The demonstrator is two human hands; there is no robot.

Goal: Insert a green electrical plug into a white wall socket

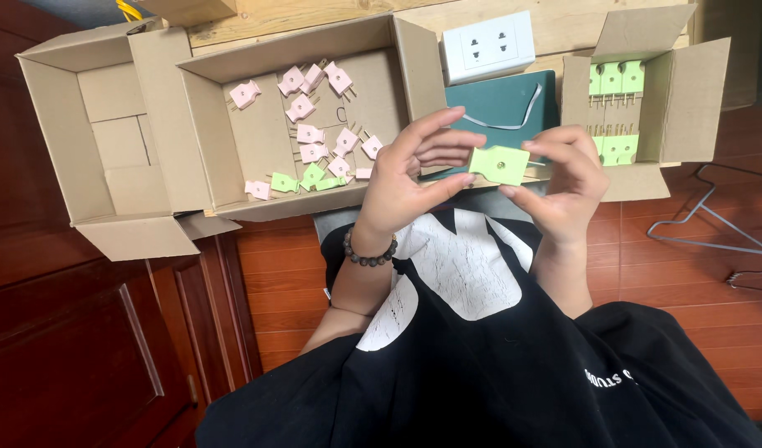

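While both hands pinch the green plug point(499, 164) at its ends, left hand point(410, 170) and right hand point(564, 178) should grip evenly so it stays level. Left of the plug lies a box point(232, 108) of pink plugs point(310, 133); right, another box point(688, 99) holds green rows point(613, 79).

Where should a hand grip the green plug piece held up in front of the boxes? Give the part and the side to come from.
Grip the green plug piece by its two short ends, coming in from either side, probably best. Its flat face with the small centre hole is turned up to the camera, and the ends are where the left hand and right hand pinch it now, leaving that face uncovered.
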